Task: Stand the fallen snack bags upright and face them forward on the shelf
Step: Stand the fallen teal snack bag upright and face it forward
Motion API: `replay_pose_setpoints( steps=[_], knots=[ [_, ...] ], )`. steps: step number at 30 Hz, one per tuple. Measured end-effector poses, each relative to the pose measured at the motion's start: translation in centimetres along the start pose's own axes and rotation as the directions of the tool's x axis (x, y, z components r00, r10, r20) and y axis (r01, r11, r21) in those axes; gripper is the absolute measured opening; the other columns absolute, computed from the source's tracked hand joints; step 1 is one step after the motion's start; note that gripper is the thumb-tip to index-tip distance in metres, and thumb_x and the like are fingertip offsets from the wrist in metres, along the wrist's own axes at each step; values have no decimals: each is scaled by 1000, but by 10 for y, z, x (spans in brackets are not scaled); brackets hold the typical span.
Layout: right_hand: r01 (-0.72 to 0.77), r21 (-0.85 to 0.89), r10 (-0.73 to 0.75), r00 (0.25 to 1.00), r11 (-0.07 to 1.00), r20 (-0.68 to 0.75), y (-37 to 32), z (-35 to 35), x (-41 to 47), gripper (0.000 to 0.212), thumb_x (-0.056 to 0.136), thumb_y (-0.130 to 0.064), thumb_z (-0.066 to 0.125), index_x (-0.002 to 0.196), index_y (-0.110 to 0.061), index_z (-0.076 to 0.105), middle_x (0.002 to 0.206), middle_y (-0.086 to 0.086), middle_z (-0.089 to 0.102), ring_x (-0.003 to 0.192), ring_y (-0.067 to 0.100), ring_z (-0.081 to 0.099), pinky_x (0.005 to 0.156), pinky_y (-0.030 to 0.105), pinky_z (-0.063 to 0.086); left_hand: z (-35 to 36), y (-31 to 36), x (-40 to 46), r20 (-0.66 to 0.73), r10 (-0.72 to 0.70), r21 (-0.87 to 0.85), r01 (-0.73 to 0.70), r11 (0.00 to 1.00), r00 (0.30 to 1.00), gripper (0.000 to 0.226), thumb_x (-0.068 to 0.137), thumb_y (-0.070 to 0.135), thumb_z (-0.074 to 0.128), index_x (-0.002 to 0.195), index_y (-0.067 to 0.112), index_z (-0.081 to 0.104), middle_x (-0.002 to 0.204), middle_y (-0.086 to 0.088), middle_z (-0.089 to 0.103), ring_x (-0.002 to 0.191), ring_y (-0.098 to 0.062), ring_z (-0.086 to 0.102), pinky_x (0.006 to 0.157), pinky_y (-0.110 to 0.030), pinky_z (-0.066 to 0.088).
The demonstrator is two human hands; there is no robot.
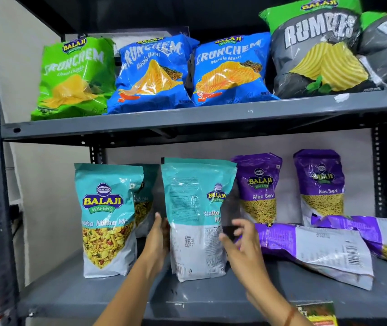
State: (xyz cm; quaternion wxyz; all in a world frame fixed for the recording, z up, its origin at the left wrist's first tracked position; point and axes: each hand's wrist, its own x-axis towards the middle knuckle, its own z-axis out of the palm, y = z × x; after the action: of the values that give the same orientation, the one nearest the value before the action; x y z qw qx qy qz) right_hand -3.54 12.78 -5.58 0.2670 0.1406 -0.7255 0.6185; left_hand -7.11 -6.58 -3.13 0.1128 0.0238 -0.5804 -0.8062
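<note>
Grey slotted-steel shelving (pixel 187 118) fills the frame, set against a pale wall. Along the upper shelf, across the top of the frame, stand a green Crunchem bag (pixel 75 76), two blue Crunchem bags (pixel 152 74) (pixel 230 69) and, at upper right, a grey-and-green Rumbles bag (pixel 317 50) with another partly cut off by the frame edge.

On the lower shelf (pixel 93 297), left of centre, a teal Khatta Mitha Mix bag (pixel 105 220) stands upright, front label forward, with a second teal bag (pixel 144 198) partly hidden behind it. At centre frame a third teal pouch (pixel 194 220) stands upright but twisted: its printed back panel faces forward and only a strip of its front logo shows at its right edge.

The left hand (pixel 158 238) presses flat against that pouch's left side, fingers extended along the edge. The right hand (pixel 241 241) is at the pouch's lower right edge, fingers spread and curled; motion blur makes it unclear whether they grip the pouch or merely touch it.

Right of centre, two purple Aloo Sev bags (pixel 258 187) (pixel 319 182) stand upright against the wall, labels forward. In front of them, at lower right, a purple bag (pixel 317 250) lies flat with its barcode side up, and another fallen purple bag (pixel 375 234) lies behind it, running off the right edge.
</note>
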Motion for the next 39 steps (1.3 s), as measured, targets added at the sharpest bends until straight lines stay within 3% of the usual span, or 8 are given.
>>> replay_pose_setpoints(
  steps=[5, 9, 12, 16, 24, 28, 32, 39],
  knots=[
    [-141, -97, 170, 874, 985, 455, 5, 17, -28, 70, 93, -35, 57, 152, -26, 20, 145, -14, 19, 145, 12, 24, 121, 31, 19, -5, -16, -2, -7, -80, 3, 80, 997, 997, 56, 100, 49, 25, 116, 15, 67, 111, -11, 74, 106, -28, 66, 103, -47, 44],
    [-194, -52, 196, 862, 980, 467, -1, 22, -20, 84, 89, -46, 60, 155, -27, 11, 161, -10, 5, 149, 6, 5, 124, 31, 8, 2, -20, -13, -88, -18, 104, 27, 994, 996, 43, 100, 34, 35, 91, 14, 72, 93, -10, 76, 87, -24, 69, 83, -37, 53],
    [-232, -15, 221, 903, 973, 370, 3, 18, -10, 93, 78, -49, 70, 152, -30, 18, 157, -8, 19, 141, 7, 23, 119, 28, 19, -3, -24, -18, -131, 65, 174, -42, 984, 989, 39, 98, 34, 42, 88, 13, 72, 79, -9, 72, 75, -22, 67, 71, -33, 53],
    [-151, -204, 196, 954, 967, 226, 9, 19, -10, 115, 43, -74, 66, 144, -30, 31, 138, -1, 31, 135, 17, 27, 116, 33, 27, 0, -26, -15, -99, 10, 233, 13, 973, 995, 23, 97, 31, 48, 110, 22, 65, 113, -4, 68, 100, -17, 62, 84, -34, 47],
    [-320, 35, 281, 876, 947, 392, 22, -8, 24, 37, 81, -5, 64, 115, -19, 63, 113, 2, 72, 98, 12, 67, 82, 27, 55, 7, -37, -16, -25, -8, 269, 15, 963, 1000, 33, 90, 37, 58, 121, 26, 58, 105, 3, 70, 96, -12, 62, 77, -28, 45],
    [-251, -39, 249, 907, 967, 339, 25, -14, 26, 59, 62, -48, 84, 112, -32, 58, 114, -7, 68, 105, 10, 66, 93, 36, 56, -4, -28, -5, 210, 7, 231, -57, 971, 978, 76, 65, 37, 84, 133, 24, 52, 123, 3, 69, 116, -14, 62, 96, -32, 46],
    [-157, -70, 169, 955, 985, 243, 23, -11, 27, 29, 75, -19, 80, 93, -30, 60, 100, -5, 74, 95, 14, 72, 82, 31, 60, -3, -25, 3, 383, -53, 196, -26, 980, 922, 81, 58, 25, 87, 131, 22, 52, 124, -4, 70, 119, -23, 62, 108, -39, 41],
    [-170, -157, 201, 957, 973, 208, 27, 1, 46, 10, 86, -13, 64, 87, -18, 72, 85, 12, 74, 84, 15, 68, 65, 34, 64, -5, -36, 7, 176, 109, 282, -156, 947, 978, 86, 40, 40, 96, 118, 26, 61, 121, -3, 69, 101, -16, 72, 87, -30, 56]
  ],
)
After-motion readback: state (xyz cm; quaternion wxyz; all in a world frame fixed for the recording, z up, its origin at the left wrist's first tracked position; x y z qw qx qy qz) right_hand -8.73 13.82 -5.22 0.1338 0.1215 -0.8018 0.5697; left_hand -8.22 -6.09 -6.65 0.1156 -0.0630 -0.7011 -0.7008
